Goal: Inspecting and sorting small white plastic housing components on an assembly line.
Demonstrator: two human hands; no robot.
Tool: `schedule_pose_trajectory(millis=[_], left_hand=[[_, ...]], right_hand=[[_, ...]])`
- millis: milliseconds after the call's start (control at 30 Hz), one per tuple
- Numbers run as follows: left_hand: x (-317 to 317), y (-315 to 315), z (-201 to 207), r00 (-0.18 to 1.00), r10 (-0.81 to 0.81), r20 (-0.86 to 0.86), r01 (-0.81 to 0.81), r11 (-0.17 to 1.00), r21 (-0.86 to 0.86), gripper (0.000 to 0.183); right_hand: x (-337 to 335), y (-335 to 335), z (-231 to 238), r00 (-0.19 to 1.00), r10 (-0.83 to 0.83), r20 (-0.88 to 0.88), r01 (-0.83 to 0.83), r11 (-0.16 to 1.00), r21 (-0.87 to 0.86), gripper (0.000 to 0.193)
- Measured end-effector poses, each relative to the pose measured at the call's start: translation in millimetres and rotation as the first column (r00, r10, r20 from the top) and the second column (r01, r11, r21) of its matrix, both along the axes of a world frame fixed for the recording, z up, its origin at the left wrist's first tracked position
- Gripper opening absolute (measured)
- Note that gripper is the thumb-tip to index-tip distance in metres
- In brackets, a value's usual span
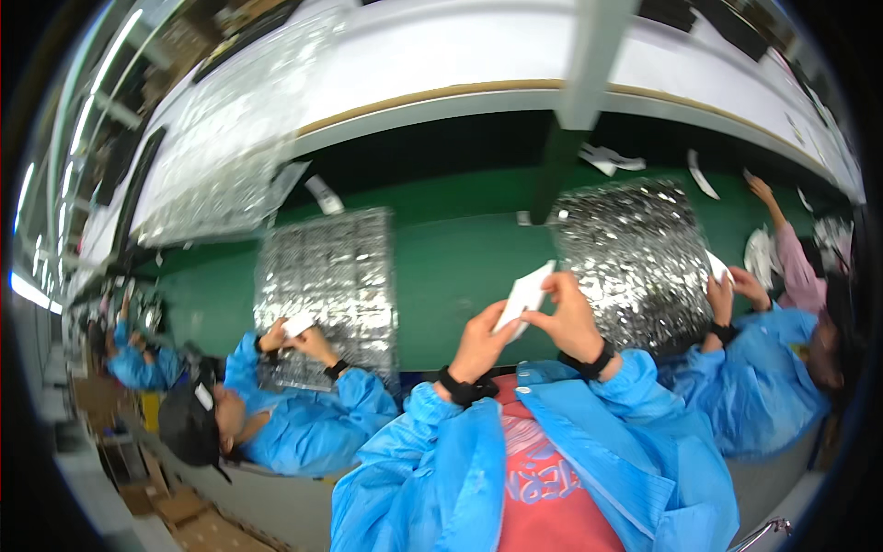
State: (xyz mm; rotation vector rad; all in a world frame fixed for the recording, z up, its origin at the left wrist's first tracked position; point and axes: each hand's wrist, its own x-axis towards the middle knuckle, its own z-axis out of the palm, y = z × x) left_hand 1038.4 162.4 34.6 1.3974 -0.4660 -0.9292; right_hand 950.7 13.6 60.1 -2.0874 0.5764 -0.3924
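Observation:
Both my hands are raised in front of my chest, over the near edge of the green table (441, 276). Between them is a slim, flat white piece (527, 296), held tilted; whether it is card or plastic I cannot make out. My left hand (482, 340) pinches its lower left end. At its right side, the fingers and thumb of my right hand (572, 320) close on its edge. Black bands circle both wrists, below blue sleeves. A silvery bubble-wrap sheet (635, 262) lies just beyond and to the right of my right hand.
Another bubble-wrap sheet (326, 276) lies to the left, where a co-worker in blue (313, 428) handles a white piece. Another co-worker (759, 377) works at the right. A grey post (593, 64) and raised white shelf (441, 55) stand beyond. White scraps (612, 160) lie under the shelf.

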Motion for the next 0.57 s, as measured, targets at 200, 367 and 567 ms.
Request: schedule_pose_trajectory(millis=[200, 367, 567], left_hand=[[-8, -3, -22, 0.979, 0.067, 0.195, -0.044, 0.992, -0.118, 0.037], [-9, 16, -27, 0.931, 0.219, 0.293, -0.196, 0.975, -0.106, 0.035], [15, 49, -18, 0.986, 0.166, 0.001, -0.166, 0.986, 0.010, 0.039]], right_hand=[[-14, 2, -56, 0.984, -0.133, 0.121, 0.002, 0.681, 0.732, 0.066], [8, 32, -21, 0.998, 0.003, 0.065, -0.057, 0.532, 0.845, 0.045], [38, 56, -27, 0.996, 0.078, 0.051, -0.086, 0.550, 0.831, 0.047]])
